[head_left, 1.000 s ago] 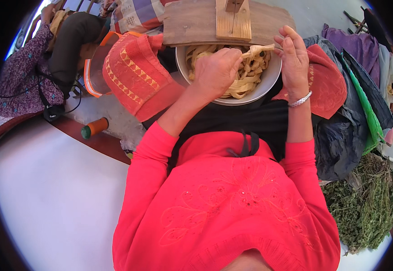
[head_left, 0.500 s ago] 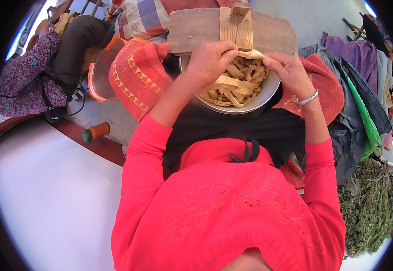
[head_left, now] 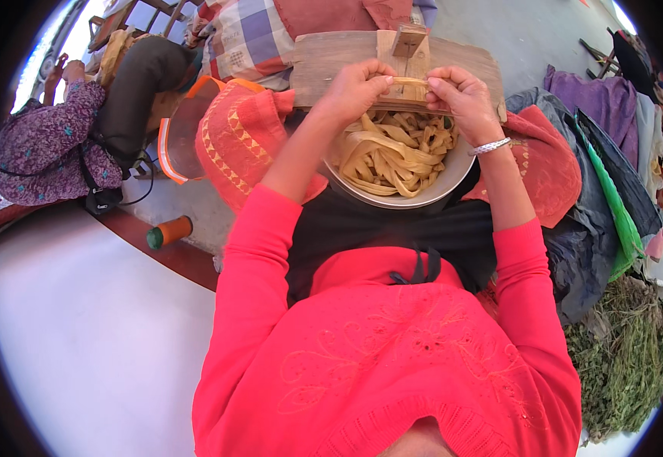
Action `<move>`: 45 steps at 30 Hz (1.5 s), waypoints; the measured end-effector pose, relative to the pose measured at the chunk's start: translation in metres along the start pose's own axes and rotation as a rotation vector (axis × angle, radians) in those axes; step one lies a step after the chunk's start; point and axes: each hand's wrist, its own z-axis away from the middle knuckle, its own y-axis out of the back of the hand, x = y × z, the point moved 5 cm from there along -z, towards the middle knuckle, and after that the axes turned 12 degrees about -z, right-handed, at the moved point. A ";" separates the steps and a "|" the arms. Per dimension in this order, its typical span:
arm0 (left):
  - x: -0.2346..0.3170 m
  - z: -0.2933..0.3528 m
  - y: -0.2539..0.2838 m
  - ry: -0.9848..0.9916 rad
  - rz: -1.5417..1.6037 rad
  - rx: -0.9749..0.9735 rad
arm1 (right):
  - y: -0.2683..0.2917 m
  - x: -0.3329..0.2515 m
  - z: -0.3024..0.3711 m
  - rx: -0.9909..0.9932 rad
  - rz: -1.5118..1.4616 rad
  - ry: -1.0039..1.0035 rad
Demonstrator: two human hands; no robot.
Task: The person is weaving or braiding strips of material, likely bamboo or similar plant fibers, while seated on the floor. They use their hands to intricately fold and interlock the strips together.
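A short pale tan strip (head_left: 410,81) is stretched level between my two hands, in front of the wooden board (head_left: 324,61). My left hand (head_left: 356,91) pinches one end, its fingers curled. The other end is between the thumb and fingers of my right hand (head_left: 459,95), which has a silver bracelet at its wrist. Just behind the strip stands an upright wooden block (head_left: 410,38), with a thin dark line running down from it. Below my hands, a pale metal bowl (head_left: 447,180) contains a heap of similar tan strips (head_left: 392,156).
Red patterned cloths (head_left: 232,145) (head_left: 549,164) lie on both sides of the bowl. An orange-and-green thread spool (head_left: 170,231) lies at left, near another person's purple sleeve (head_left: 57,152). Dried green plants (head_left: 621,358) and piled clothes (head_left: 560,266) are at right.
Both hands have moved slightly; the strip between them is now straighter and level before the wooden block. The bowl's strips show more fully, and the whole view has shifted a little.
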 end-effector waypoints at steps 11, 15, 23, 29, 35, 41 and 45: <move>-0.021 -0.016 0.002 -0.039 -0.243 0.180 | -0.002 0.006 -0.011 0.090 0.588 0.381; -0.004 -0.007 0.001 -0.086 -0.693 0.319 | -0.015 0.005 0.002 0.047 0.916 0.468; 0.006 0.029 -0.009 -0.113 -0.631 0.344 | -0.019 -0.018 0.049 0.134 1.017 0.854; 0.019 0.057 -0.089 -0.062 0.353 -0.083 | -0.029 -0.032 0.073 0.217 1.045 0.697; -0.003 0.088 -0.097 0.089 0.224 -0.305 | 0.005 -0.065 0.096 0.195 1.013 0.675; 0.121 0.106 -0.043 -0.307 -0.239 -0.030 | -0.012 -0.089 0.114 0.049 1.165 0.619; 0.190 0.119 -0.027 -0.638 -0.625 0.120 | -0.030 -0.109 0.121 -0.100 0.827 0.661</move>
